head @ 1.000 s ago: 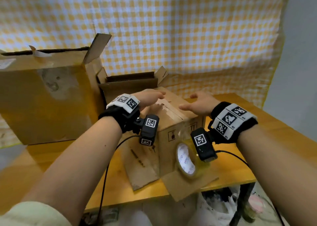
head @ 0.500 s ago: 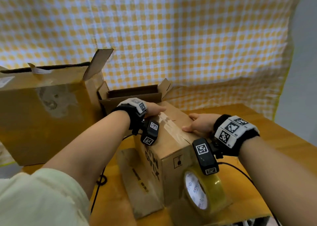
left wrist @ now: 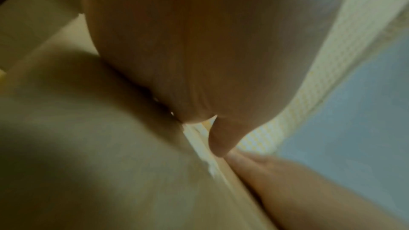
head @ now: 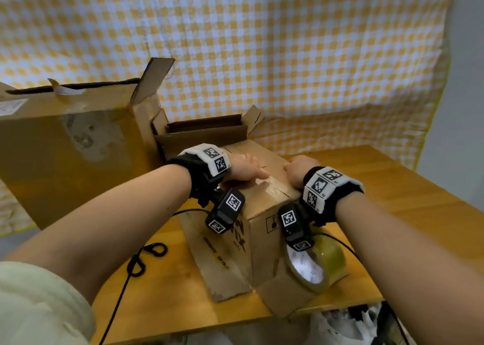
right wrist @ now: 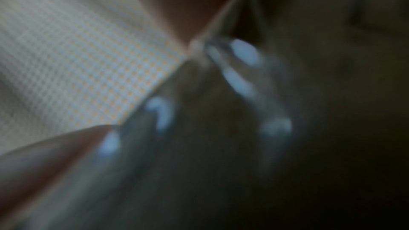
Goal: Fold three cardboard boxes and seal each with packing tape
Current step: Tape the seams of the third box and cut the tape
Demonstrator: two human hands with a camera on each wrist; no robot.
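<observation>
A small cardboard box point(head: 264, 229) stands at the middle of the wooden table point(head: 408, 187), its top flaps down and old clear tape along the seam point(head: 267, 187). My left hand point(head: 246, 170) lies flat on the left top flap. My right hand point(head: 294, 169) presses the right top flap close beside it. In the left wrist view my palm point(left wrist: 199, 41) rests on the box top point(left wrist: 88, 146), with the right hand point(left wrist: 309, 190) across the seam. The right wrist view is dark and blurred. A roll of packing tape point(head: 317, 263) stands on edge against the box's right side.
A large open cardboard box point(head: 65, 151) fills the table's left side. A smaller open box point(head: 204, 132) sits behind the one under my hands. A black cable point(head: 146, 255) loops on the table at the front left. Yellow checked cloth point(head: 288, 56) hangs behind.
Both hands have come down from above the flaps onto the box top and moved closer together at the seam. The flaps now lie flat.
</observation>
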